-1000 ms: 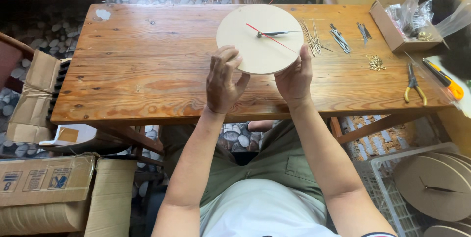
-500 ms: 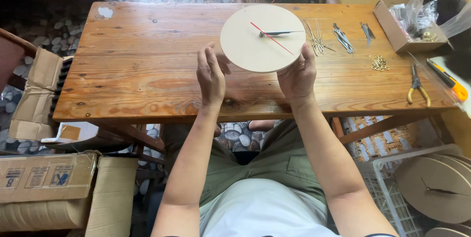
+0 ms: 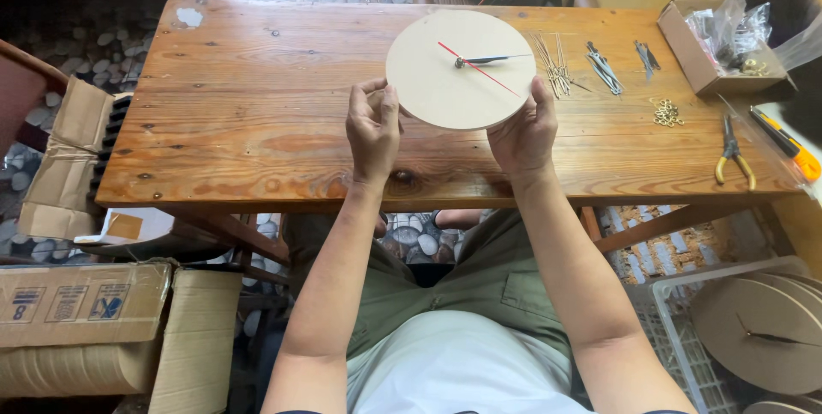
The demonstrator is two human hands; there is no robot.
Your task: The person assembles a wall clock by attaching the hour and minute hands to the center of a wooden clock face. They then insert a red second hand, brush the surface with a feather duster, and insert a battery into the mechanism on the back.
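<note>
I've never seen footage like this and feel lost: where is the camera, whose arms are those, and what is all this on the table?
The camera sits on a person's head and looks down, so the two bare arms are that person's own. Both the left hand and the right hand hold a round, pale clock face by its edge, above a wooden table. The face carries dark hands and a thin red one. On the table to the right lie bundles of loose clock hands, a pile of small brass rings, pliers and an open cardboard box. Lower right, a crate holds more round faces.
</note>
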